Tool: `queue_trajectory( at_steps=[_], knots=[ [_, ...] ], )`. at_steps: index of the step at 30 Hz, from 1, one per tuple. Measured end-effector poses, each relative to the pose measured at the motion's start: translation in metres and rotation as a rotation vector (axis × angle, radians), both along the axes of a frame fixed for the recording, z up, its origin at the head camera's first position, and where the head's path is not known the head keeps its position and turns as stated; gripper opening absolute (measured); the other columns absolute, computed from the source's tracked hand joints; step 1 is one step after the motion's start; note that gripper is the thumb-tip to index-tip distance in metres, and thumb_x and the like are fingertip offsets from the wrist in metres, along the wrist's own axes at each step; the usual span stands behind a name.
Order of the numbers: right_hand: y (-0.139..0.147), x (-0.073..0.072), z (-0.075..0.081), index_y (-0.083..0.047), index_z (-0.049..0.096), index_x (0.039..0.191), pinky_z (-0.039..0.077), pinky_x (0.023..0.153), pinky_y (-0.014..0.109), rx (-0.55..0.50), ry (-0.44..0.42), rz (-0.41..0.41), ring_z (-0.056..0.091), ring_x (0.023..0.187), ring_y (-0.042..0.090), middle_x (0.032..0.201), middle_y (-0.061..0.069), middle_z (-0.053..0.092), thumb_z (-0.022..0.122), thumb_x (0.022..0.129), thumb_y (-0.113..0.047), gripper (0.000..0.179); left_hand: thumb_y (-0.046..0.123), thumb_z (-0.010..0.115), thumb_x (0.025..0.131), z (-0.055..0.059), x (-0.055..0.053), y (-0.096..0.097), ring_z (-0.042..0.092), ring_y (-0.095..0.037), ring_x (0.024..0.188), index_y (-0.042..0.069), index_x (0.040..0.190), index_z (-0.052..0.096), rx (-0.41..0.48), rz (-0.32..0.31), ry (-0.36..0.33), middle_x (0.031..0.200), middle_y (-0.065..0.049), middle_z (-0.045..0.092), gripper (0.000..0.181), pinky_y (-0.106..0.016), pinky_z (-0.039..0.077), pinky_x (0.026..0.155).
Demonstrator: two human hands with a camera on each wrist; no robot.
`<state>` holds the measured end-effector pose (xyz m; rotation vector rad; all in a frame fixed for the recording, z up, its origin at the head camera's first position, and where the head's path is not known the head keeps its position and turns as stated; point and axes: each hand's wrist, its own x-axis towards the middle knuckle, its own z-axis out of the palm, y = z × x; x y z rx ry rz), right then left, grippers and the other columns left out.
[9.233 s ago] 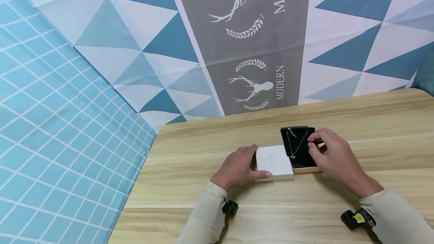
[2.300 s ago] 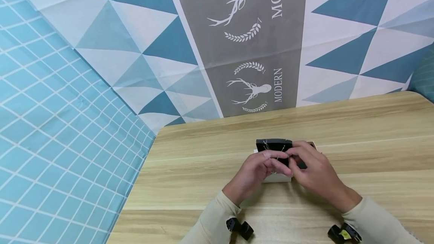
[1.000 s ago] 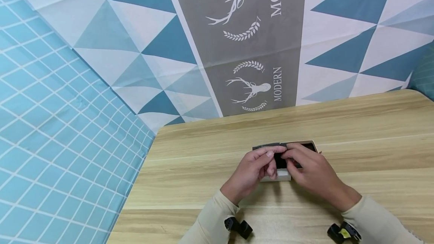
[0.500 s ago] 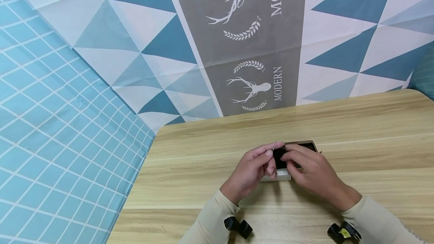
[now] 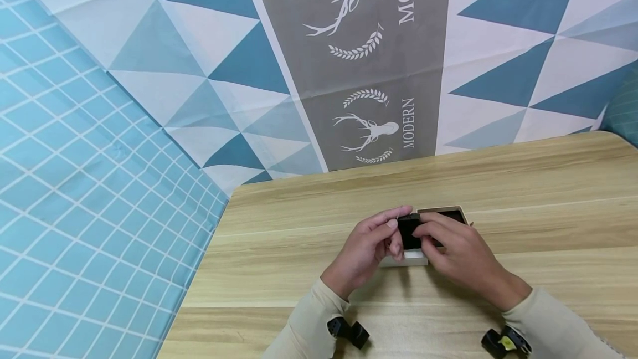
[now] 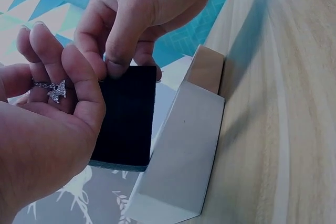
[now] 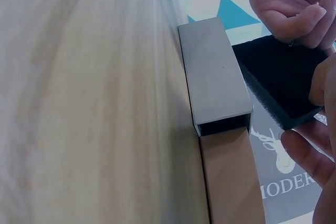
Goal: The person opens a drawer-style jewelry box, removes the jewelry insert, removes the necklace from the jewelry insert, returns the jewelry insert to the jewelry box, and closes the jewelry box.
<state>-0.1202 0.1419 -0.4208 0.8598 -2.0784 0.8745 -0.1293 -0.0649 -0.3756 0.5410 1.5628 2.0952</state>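
Observation:
A silver necklace with a sparkling butterfly pendant (image 6: 58,92) lies across the curled fingers of my left hand (image 5: 366,245), its chain pinched by the thumb. My right hand (image 5: 456,254) grips a thin black foam pad (image 6: 126,119) by its edge, thumb on its face and fingers behind. The pad stands tilted over the white box sleeve (image 7: 215,72), close beside the left fingers. In the right wrist view, a brown box tray (image 7: 231,177) extends from the sleeve's end. Most of the chain is hidden by the left hand.
Sleeve and tray sit on a wood-grain table (image 5: 279,259). Behind it hangs a patterned cloth (image 5: 389,76) with triangles and deer heads; a blue gridded cloth (image 5: 99,181) covers the left side. Both wrists wear small black cameras (image 5: 359,335).
The pad, earlier in the tray with the necklace on it, has been lifted over the sleeve. The necklace has passed into my left hand, which lately shifted slightly left, away from the pad.

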Motion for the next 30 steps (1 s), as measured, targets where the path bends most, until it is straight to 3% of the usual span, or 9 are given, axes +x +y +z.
queue_trajectory(
  at_steps=[11, 20, 30],
  knots=[
    [0.001, 0.004, 0.002, -0.011, 0.072, 0.087, 0.046, 0.096, 0.019, 0.016, -0.034, -0.029, 0.069, 0.100, 0.026, 0.108, 0.006, 0.071, 0.058, 0.085, -0.011, 0.014, 0.019, 0.046, 0.107, 0.003, -0.002, -0.004, 0.057, -0.011, 0.057, 0.006, 0.145, 0.051, -0.007, 0.012, -0.004, 0.059, 0.004, 0.054, 0.041, -0.027, 0.052, 0.067],
    [0.000, 0.003, 0.002, -0.011, 0.072, 0.085, 0.038, 0.102, 0.014, 0.009, -0.020, -0.025, 0.069, 0.100, 0.027, 0.103, 0.006, 0.072, 0.058, 0.085, -0.012, 0.015, 0.018, 0.045, 0.107, 0.006, -0.003, -0.007, 0.056, -0.011, 0.055, 0.004, 0.146, 0.050, -0.021, 0.015, 0.013, 0.059, 0.004, 0.053, 0.042, -0.028, 0.052, 0.067],
    [-0.001, 0.002, 0.002, -0.012, 0.072, 0.085, 0.040, 0.100, 0.015, 0.011, -0.019, -0.028, 0.069, 0.100, 0.026, 0.103, 0.005, 0.072, 0.058, 0.086, -0.013, 0.014, 0.020, 0.046, 0.107, 0.010, -0.004, -0.011, 0.057, -0.012, 0.058, 0.006, 0.145, 0.052, -0.046, 0.028, 0.043, 0.060, 0.004, 0.053, 0.041, -0.029, 0.051, 0.068]
  ],
)
